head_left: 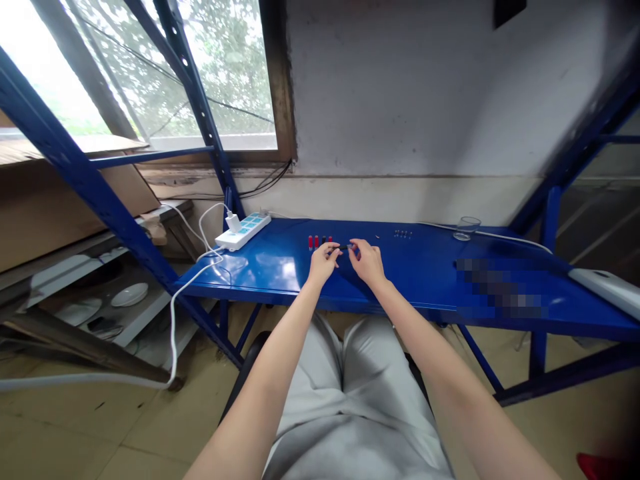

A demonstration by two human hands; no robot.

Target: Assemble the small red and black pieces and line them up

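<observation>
Slim black cylinder [343,247], one piece, lying level between my two hands just above the glossy blue metal surface [415,267]. My left hand [324,262] has a narrow grip, thumb and fingers pinched on its left end. My right hand [367,261] is narrowed too, fingertips at the right end; I cannot tell whether that grip closes on the cylinder itself or on something tiny there. Just beyond my left fingers I count four short upright cylinders in a row: three red cylinders [317,242] and one black upright cylinder [323,240]. Beyond my right hand sits a group of tiny metallic pieces [403,234], too small to count. Farther right stands one clear round glass [467,228]; at left lies one white power strip [243,231].
</observation>
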